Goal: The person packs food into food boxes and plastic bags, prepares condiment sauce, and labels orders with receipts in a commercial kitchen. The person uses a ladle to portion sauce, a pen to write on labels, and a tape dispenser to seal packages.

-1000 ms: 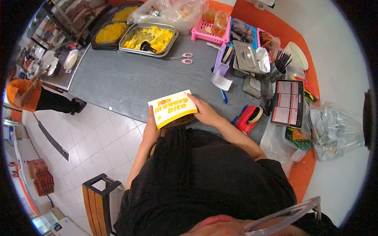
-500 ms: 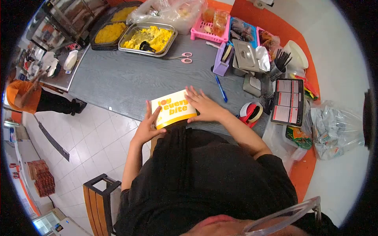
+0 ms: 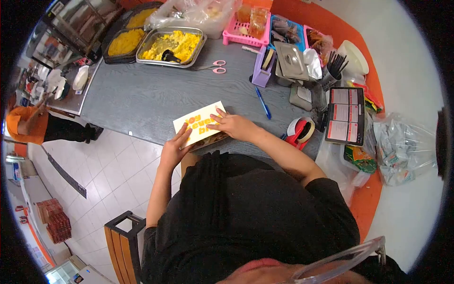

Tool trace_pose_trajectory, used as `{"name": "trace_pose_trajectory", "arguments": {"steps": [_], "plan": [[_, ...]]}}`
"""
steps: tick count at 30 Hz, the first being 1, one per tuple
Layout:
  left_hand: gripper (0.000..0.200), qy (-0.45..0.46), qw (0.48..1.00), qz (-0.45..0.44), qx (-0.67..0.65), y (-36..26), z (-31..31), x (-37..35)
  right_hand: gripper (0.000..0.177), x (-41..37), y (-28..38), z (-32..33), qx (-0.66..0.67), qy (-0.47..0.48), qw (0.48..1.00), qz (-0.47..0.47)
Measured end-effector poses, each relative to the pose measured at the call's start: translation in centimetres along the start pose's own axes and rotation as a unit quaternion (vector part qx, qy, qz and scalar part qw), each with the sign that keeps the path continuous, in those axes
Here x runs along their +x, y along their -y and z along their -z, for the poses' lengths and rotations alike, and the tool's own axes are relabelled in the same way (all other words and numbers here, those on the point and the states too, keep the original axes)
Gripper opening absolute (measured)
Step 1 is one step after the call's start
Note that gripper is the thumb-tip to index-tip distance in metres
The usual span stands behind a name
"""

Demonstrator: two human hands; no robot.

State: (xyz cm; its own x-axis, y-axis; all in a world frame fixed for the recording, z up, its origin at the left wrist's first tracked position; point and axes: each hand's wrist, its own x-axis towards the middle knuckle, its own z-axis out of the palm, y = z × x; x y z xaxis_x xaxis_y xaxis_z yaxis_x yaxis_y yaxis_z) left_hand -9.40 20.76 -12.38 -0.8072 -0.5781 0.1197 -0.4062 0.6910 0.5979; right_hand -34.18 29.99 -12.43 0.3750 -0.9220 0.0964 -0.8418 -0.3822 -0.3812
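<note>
A cream-white cardboard food box (image 3: 201, 124) with orange and yellow lettering lies at the near edge of the grey table, close to my body. Its lid is flat on top, and a dark gap with something brownish shows along the near side. My left hand (image 3: 175, 150) grips the box's left corner, fingers stretched on the lid and thumb at the near edge. From the right, my right hand (image 3: 236, 127) holds it too, fingers spread across the lid and covering part of the lettering; its thumb is mostly hidden.
Pink-handled scissors (image 3: 218, 66), a blue pen (image 3: 263, 102), a purple tape dispenser (image 3: 263, 68) and a red tape dispenser (image 3: 300, 132) lie around the table (image 3: 156, 90). At the back stands a metal tray (image 3: 201, 51) of yellow food. A tablet (image 3: 344, 116) is at right; a person in orange (image 3: 35, 124) stands left.
The box's lid has gone from curved and facing me to flat on top, and its yellow front band is out of sight. Both hands' fingers have moved further onto the lid.
</note>
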Motion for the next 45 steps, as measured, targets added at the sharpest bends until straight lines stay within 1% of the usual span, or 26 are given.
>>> {"name": "trace_pose_trajectory", "arguments": {"steps": [2,6,8,10,11,12,13,15,16,17,20,21,22,24,25,26,27,29,31,33,35,37,39,42,44,45], "plan": [[0.047,0.045,0.998,0.049,0.013,-0.4,0.1,-0.3,0.042,-0.3,-0.2,-0.8,0.015,-0.018,1.0,0.011],[0.049,-0.009,1.0,-0.023,0.012,0.3,-2.8,-2.2,0.039,-2.0,1.1,-0.7,0.044,-0.044,0.998,-0.012],[0.051,-0.025,0.968,0.015,0.248,-0.7,-3.3,-2.6,0.042,-1.8,0.2,-1.5,0.053,-0.029,0.998,-0.035],[0.053,-0.002,0.98,0.004,0.198,-0.5,-4.0,-2.4,0.046,-1.4,-0.1,-2.1,-0.017,-0.111,0.98,-0.163],[0.054,0.028,0.967,-0.014,0.254,-0.5,-4.6,-2.1,0.053,-1.5,0.2,-1.4,-0.093,-0.147,0.965,-0.194],[0.055,0.056,0.948,-0.032,0.311,-0.5,-5.1,-2.0,0.053,-2.1,0.3,-0.7,-0.099,-0.154,0.961,-0.206],[0.058,0.021,0.92,-0.079,0.384,-0.9,-5.3,-1.9,0.055,-2.6,0.5,-0.2,-0.084,-0.21,0.941,-0.252],[0.056,0.044,0.938,-0.104,0.327,-2.5,-4.4,-0.6,0.058,-4.7,1.7,1.7,-0.068,-0.329,0.891,-0.305],[0.053,0.072,0.955,-0.11,0.266,-3.1,-4.1,-0.2,0.055,-6.6,2.7,2.8,-0.076,-0.343,0.872,-0.34],[0.042,0.02,0.956,-0.157,0.246,-3.5,-4.4,0.8,0.052,-8.7,3.7,3.5,-0.083,-0.355,0.852,-0.374],[0.036,0.062,0.969,-0.179,0.16,-5.4,-4.4,3.2,0.042,-14.7,5.7,2.7,-0.131,-0.463,0.75,-0.455],[0.035,0.046,0.973,-0.187,0.128,-6.2,-5.1,3.8,0.04,-16.4,5.8,1.5,-0.148,-0.488,0.711,-0.483],[0.035,0.048,0.972,-0.194,0.125,-6.9,-5.8,4.3,0.04,-18.0,5.4,-0.5,-0.153,-0.489,0.706,-0.488],[0.038,0.013,0.97,-0.196,0.146,-8.0,-7.1,5.0,0.036,-20.4,4.7,-4.4,-0.022,-0.506,0.619,-0.6],[0.038,0.011,0.971,-0.196,0.137,-8.4,-7.7,5.4,0.036,-20.4,5.0,-3.9,-0.024,-0.509,0.613,-0.604],[0.038,0.017,0.969,-0.203,0.137,-8.6,-8.1,5.9,0.032,-20.3,5.3,-3.3,0.289,-0.558,0.523,-0.576],[0.036,0.024,0.975,-0.18,0.13,-8.9,-8.4,6.3,0.029,-20.2,5.6,-2.9,0.57,-0.55,0.377,-0.48],[0.037,0.04,0.987,-0.113,0.108,-10.2,-8.7,7.3,0.025,-20.0,6.0,-3.2,0.553,-0.583,0.379,-0.46],[0.043,0.043,0.985,-0.095,0.138,-11.8,-8.9,8.3,0.021,-19.9,5.9,-5.0,0.534,-0.61,0.39,-0.436],[0.05,0.042,0.983,-0.072,0.165,-12.2,-9.2,8.9,0.014,-19.9,5.7,-9.6,0.202,-0.697,0.552,-0.41],[0.054,0.039,0.968,-0.091,0.232,-11.9,-9.9,9.0,0.012,-19.3,6.9,-9.0,0.172,-0.699,0.569,-0.397],[0.052,0.015,0.972,-0.093,0.214,-11.1,-10.4,9.1,0.012,-19.6,7.5,-8.5,0.144,-0.699,0.583,-0.388],[0.051,-0.006,0.975,-0.096,0.202,-10.6,-10.7,8.8,0.011,-20.5,7.3,-8.2,0.096,-0.602,0.593,-0.527],[0.049,-0.042,0.974,-0.097,0.198,-11.2,-10.2,8.7,0.012,-20.8,7.1,-7.6,0.137,-0.611,0.569,-0.533],[0.052,0.001,0.975,-0.051,0.216,-11.8,-9.6,8.6,0.012,-21.6,6.3,-9.1,0.111,-0.597,0.594,-0.528],[0.047,-0.002,0.982,-0.064,0.18,-11.3,-9.5,8.6,0.011,-22.2,5.8,-9.8,0.177,-0.615,0.57,-0.515]]}}
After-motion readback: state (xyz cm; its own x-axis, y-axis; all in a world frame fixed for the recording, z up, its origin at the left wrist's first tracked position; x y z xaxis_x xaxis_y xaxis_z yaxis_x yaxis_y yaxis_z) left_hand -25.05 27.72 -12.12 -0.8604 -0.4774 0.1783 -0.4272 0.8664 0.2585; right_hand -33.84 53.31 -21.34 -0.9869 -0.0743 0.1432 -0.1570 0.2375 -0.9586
